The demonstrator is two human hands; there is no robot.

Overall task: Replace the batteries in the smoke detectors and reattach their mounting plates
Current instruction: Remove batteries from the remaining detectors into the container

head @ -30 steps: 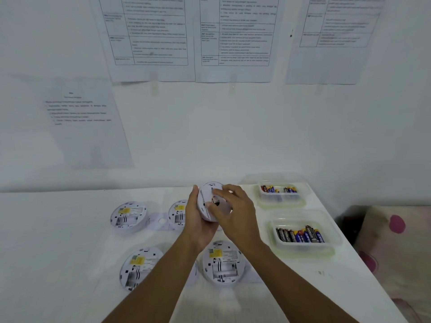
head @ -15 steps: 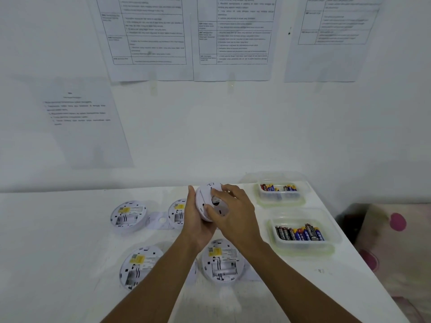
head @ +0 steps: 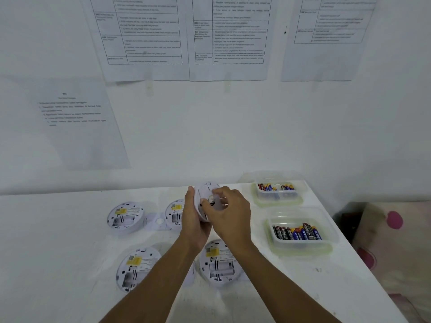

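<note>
Hands met above the middle of the flat white table point(head: 58, 252). The left hand point(head: 194, 226) gripped a round white plastic smoke detector point(head: 206, 194) by its rim. The right hand point(head: 229, 217) pinched at its back. Four other round detectors point(head: 124, 216) lay backs up nearer the front edge. Two clear plastic tubs point(head: 331, 229) of batteries point(head: 297, 233) sat along the right edge.

The right hand point(head: 229, 215) has twisted slightly on the held smoke detector point(head: 206, 190), thumb higher.
</note>
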